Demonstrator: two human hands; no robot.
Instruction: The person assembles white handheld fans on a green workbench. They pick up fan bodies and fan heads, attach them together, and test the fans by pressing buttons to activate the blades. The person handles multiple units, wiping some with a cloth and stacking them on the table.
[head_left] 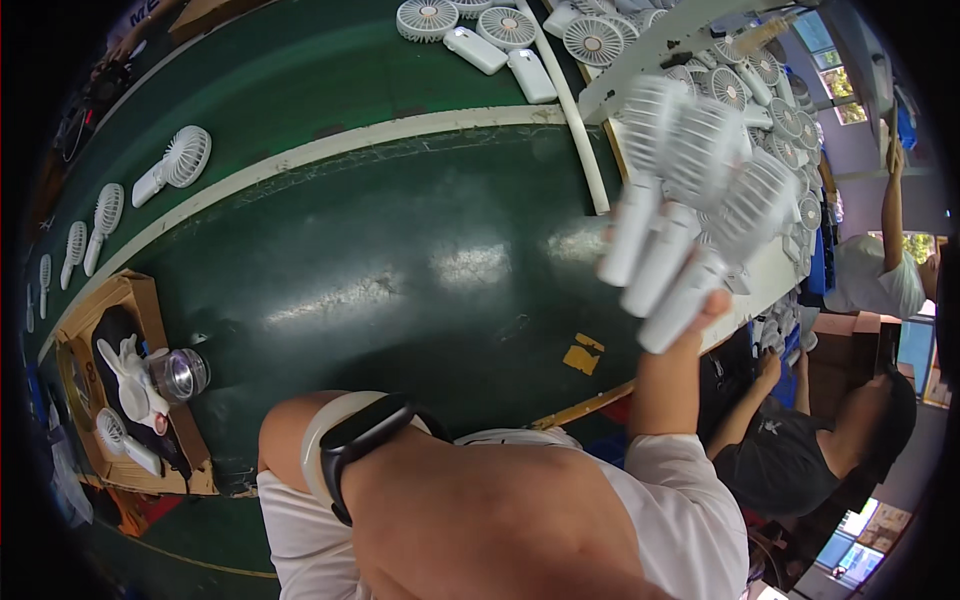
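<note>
My right hand (712, 308) is raised on the right side, with fingers closed round the handles of three white handheld fans (700, 150). The fans are slightly blurred, and their round caged heads point up. My left hand (283, 432) is low in front of me, just past a dark smartwatch (368, 440) on a pale band. Only a part of this hand shows; its fingers are hidden. The green worktop (430, 340) lies beneath both.
Many white fans (780, 130) are heaped at the far right, beside a white rail (570, 110). More fans (186, 158) lie along the far left. A cardboard box (150, 300) at left holds a white rabbit-shaped item, a clear jar and a fan. Co-workers (780, 450) are at right.
</note>
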